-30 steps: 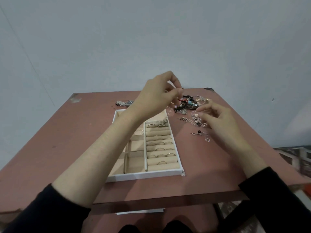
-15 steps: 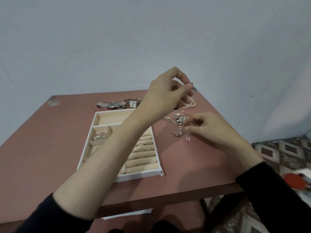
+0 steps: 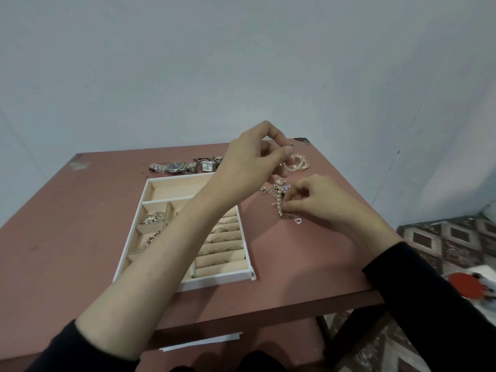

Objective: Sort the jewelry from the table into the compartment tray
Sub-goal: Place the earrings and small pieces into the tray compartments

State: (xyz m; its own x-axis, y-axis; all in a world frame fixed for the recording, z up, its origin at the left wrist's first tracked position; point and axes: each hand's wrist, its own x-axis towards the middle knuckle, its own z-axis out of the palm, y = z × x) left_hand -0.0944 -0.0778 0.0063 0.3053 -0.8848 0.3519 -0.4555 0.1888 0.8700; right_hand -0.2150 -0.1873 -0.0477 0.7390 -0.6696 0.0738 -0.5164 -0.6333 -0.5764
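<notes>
Left hand (image 3: pixel 252 162) is raised over the far right corner of the compartment tray (image 3: pixel 198 284), thumb pressed to forefinger in a pinch. Can't tell what's in it, if anything; too small. Right hand (image 3: pixel 316 200) is down at the counter (image 3: pixel 80 253), fingertips pinching a pink beaded strand (image 3: pixel 280 204) in the loose jewelry pile (image 3: pixel 279 189), just right of the tray. A heart charm (image 3: pixel 297 220) lies at the near edge of that pile and a pink bead bracelet (image 3: pixel 295 162) on its far side. Tray sits mid-counter: rings (image 3: pixel 222 238) in the right-hand roll slots, silver pieces (image 3: pixel 154 218) in a left compartment, long far compartment bare. Two watches (image 3: pixel 174 167) lie on the counter just behind the tray. Left forearm crosses over the tray and hides its middle.
</notes>
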